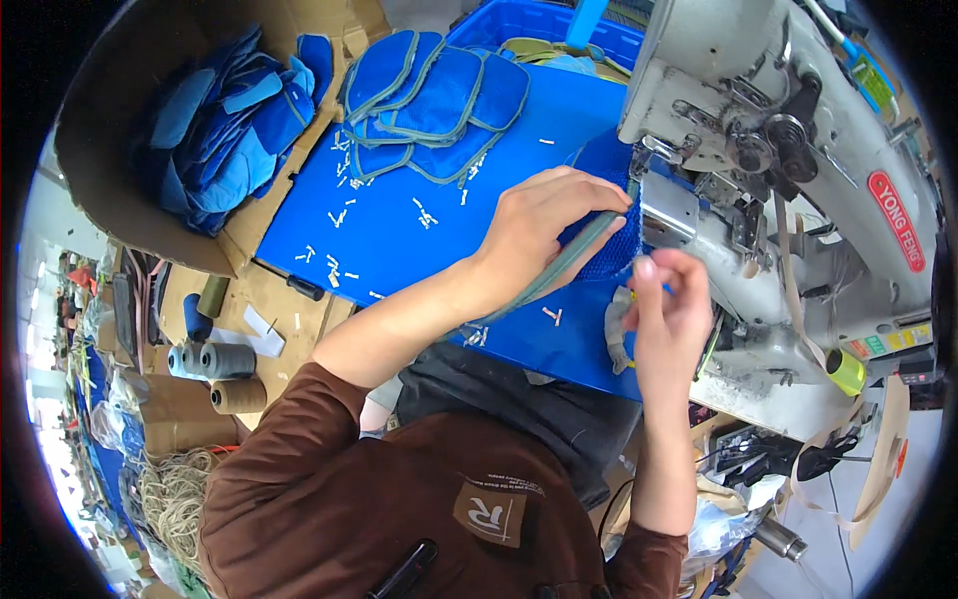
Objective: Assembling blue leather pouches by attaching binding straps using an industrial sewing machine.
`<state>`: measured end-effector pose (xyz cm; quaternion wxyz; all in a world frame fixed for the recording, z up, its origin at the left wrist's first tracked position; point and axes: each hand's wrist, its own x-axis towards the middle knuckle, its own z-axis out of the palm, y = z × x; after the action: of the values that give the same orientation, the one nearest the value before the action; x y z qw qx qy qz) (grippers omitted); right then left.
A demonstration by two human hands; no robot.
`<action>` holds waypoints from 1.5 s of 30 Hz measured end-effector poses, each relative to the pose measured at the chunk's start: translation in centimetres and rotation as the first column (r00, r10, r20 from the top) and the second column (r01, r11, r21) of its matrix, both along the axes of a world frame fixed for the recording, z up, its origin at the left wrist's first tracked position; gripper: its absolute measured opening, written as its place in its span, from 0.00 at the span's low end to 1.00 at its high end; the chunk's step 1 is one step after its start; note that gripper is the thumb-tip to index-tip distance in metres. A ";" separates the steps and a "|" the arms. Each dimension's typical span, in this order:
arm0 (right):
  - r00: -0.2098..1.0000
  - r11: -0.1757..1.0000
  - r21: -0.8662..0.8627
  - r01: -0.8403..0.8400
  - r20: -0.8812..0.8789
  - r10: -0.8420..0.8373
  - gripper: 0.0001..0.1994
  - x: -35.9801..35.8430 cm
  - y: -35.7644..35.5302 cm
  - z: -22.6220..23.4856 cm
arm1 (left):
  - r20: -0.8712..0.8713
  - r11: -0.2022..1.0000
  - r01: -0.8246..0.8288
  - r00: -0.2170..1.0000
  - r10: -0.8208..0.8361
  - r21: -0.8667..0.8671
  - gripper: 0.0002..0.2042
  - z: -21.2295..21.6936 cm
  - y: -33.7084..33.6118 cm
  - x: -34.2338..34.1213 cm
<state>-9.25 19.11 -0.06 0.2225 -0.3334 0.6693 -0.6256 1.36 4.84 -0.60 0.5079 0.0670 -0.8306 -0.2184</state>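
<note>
At the sewing machine point(758, 140), a blue mesh fabric piece point(621, 252) with a grey-green edge binding lies under the machine's head. My left hand point(547, 228) is closed on the piece's bound edge, thumb below and fingers above. A length of grey-green binding strip point(544, 278) runs back from there along my left wrist. Just right of the mesh, my right hand point(671, 299) has its fingers curled and thumb close to the index finger, near the fabric's edge. Whatever it pinches, if anything, is too small to make out. The needle area is partly hidden.
Finished-looking blue pads point(439, 95) with grey edging are piled on the blue tabletop point(399, 250), among small white scraps point(424, 213). A cardboard box point(95, 150) at left holds blue fabric pieces. Thread cones point(228, 361) stand below it. Behind sits a blue crate point(609, 40).
</note>
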 end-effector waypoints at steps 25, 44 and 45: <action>0.992 0.981 -0.178 -0.071 0.087 0.087 0.03 -0.8 -4.6 -1.9 | 0.179 0.893 0.104 0.983 -0.027 -0.437 0.14 1.0 -2.2 -0.1; 0.985 0.987 -0.124 -0.105 -0.149 0.086 0.02 0.2 -6.4 -3.0 | 0.278 0.908 0.172 0.958 -0.065 -0.382 0.12 1.9 -3.3 -0.1; 0.988 0.989 -0.105 -0.108 -0.121 0.095 0.02 0.2 -6.3 -2.8 | 0.268 0.903 0.169 0.961 -0.062 -0.395 0.11 1.9 -3.4 -0.2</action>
<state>-9.01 12.76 -2.81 0.1961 -0.4145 0.6275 -0.6293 1.20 1.44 1.30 0.3881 -0.0649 -0.9176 -0.0572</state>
